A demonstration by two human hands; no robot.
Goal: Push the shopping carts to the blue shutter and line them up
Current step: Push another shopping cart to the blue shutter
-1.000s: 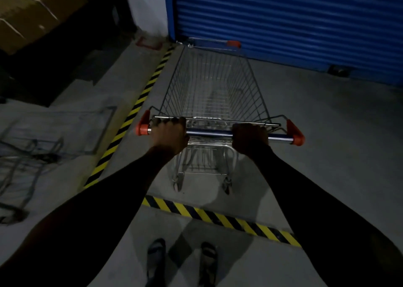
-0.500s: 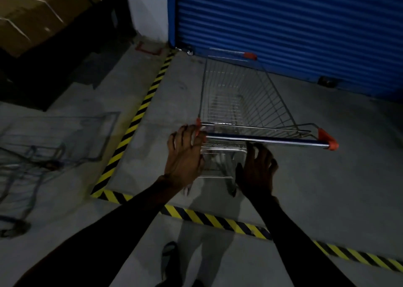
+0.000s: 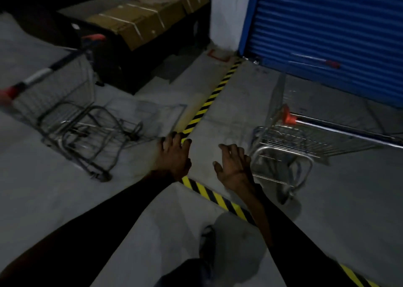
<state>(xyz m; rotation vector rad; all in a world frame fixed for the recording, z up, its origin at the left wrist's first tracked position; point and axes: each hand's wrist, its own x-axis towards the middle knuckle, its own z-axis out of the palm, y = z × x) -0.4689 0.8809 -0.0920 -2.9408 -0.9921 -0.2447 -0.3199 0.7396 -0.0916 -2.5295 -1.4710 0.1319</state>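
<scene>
A metal shopping cart (image 3: 309,134) with an orange-capped handle stands at the right, its nose against the blue shutter (image 3: 327,31). A second cart (image 3: 65,112) with a red-ended handle sits at the left, outside the striped floor tape, blurred. My left hand (image 3: 174,155) hovers over the tape corner with fingers spread and nothing in it. My right hand (image 3: 234,166) is just left of the first cart's frame, fingers apart, touching nothing.
Yellow-and-black floor tape (image 3: 209,103) runs from the shutter's left corner toward me and turns right under my arms. Cardboard boxes (image 3: 139,18) lie on a dark stand at the back left. My shoe (image 3: 207,243) shows below on the concrete floor.
Both hands have come off the cart's handle and pulled back. The view has swung left, so the first cart now sits at the right and the second cart has come into view.
</scene>
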